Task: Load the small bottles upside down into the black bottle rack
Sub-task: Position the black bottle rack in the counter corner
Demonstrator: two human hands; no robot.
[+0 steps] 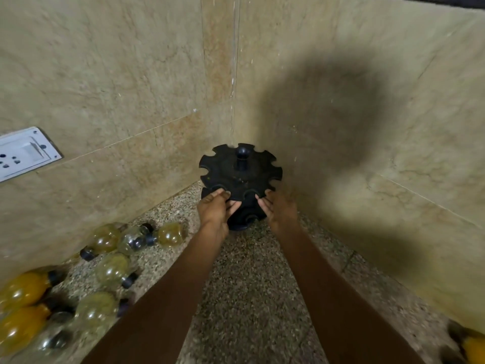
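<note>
The black bottle rack (236, 172) stands in the corner of a speckled stone counter, a round notched disc with a centre knob above a lower tier. No bottles sit in it. My left hand (216, 210) grips the near left rim of the top disc, thumb on top and fingers under. At the near right rim my right hand (277, 208) holds the disc with fingers curled around the edge. Several small round bottles (105, 239) with dark caps lie on their sides at the left, some clear, some holding yellow liquid.
Beige marble walls (341, 127) close in the corner right behind the rack. A white socket plate (23, 153) is on the left wall. Another yellow bottle (472, 348) shows at the bottom right edge. The speckled counter (249, 298) stretches between my forearms.
</note>
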